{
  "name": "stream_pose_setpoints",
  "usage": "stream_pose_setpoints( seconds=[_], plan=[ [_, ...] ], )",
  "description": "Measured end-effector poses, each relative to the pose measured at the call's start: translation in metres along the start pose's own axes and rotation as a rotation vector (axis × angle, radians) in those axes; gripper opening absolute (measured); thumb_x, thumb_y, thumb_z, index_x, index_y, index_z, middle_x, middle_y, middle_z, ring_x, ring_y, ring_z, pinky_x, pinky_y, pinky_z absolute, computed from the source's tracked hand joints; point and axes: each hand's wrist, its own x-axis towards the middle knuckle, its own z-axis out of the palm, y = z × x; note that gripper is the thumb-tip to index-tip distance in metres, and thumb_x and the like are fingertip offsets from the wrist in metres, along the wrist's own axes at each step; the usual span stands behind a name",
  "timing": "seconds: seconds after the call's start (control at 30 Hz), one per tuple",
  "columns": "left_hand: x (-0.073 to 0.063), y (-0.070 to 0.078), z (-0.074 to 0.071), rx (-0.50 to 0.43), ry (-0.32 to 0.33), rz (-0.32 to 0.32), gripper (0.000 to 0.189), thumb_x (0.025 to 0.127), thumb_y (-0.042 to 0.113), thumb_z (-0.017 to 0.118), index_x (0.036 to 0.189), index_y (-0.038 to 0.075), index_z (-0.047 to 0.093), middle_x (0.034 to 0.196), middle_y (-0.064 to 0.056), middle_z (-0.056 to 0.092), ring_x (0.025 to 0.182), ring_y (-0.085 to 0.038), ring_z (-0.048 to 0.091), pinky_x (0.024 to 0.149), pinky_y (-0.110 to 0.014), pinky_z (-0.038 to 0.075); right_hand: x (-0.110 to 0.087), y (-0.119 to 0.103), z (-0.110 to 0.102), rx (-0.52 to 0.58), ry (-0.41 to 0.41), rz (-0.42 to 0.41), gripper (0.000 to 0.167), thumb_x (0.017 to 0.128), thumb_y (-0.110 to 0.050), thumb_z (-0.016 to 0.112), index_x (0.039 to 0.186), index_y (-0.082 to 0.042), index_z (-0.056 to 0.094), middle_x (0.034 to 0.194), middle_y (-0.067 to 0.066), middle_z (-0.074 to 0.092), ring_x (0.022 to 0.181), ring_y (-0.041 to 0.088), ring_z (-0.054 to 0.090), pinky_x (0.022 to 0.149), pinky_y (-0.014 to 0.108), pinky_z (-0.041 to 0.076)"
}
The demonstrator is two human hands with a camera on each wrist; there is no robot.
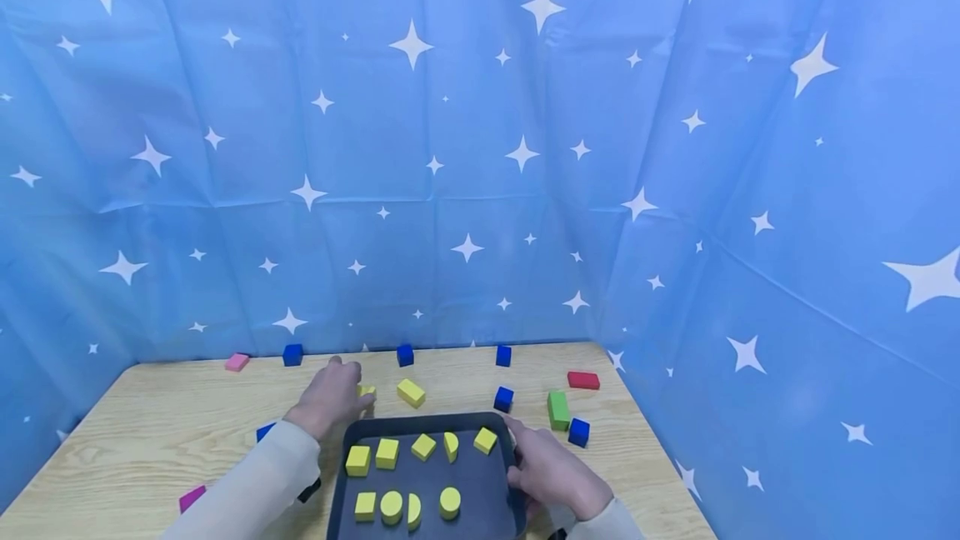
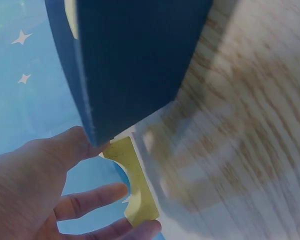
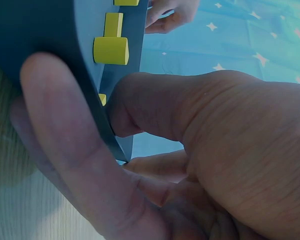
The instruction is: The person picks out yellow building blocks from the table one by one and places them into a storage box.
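A dark tray [image 1: 480, 494] stands at the table's front, bearing several yellow blocks: box-shaped ones, cylinders [image 1: 450, 502] and half-round pieces [image 1: 414, 512]. My right hand [image 1: 555, 469] grips its right wall, thumb inside and fingers outside, as the right wrist view shows. Past the tray's far left corner, my left hand [image 1: 333, 394] is at a yellow block with a curved notch [image 2: 136, 182]. In the left wrist view the thumb [image 2: 72, 145] meets one end of that block and fingertips [image 2: 149, 227] meet the other. The head view mostly hides this block behind the hand.
Another yellow block [image 1: 411, 392] lies just beyond the tray. Farther off are blue cubes [image 1: 406, 355], a pink block [image 1: 237, 362] and a red block [image 1: 583, 380]. A green block [image 1: 558, 411] lies right of the tray, a magenta one [image 1: 192, 498] by the left sleeve. Starry curtains border the table.
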Motion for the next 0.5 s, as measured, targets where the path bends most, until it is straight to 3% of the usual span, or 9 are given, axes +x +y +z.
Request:
stream_pose_setpoints(
  seconds=[0.23,0.5],
  plan=[
    [-0.007,0.007,-0.01,-0.032,0.031,0.025,0.046,0.1,0.024,0.092,0.13,-0.007,0.078,0.123,-0.024,0.071,0.094,-0.027,0.071,0.089,-0.049,0.072,0.0,0.0,0.001,0.012,0.0,0.005,0.08,0.108,0.001,0.075,0.179,-0.006,0.04,0.101,0.013,0.075,0.067,0.025,0.076,0.055,0.042,0.066],
    [-0.014,0.013,-0.015,-0.04,0.093,0.073,0.047,0.097,0.022,0.092,0.132,-0.006,0.077,0.129,-0.029,0.068,0.092,-0.025,0.067,0.08,-0.042,0.071,-0.002,-0.002,0.001,-0.013,0.005,-0.02,0.082,0.107,0.0,0.074,0.18,-0.005,0.038,0.091,0.01,0.072,0.064,0.024,0.075,0.055,0.042,0.065]
  ],
)
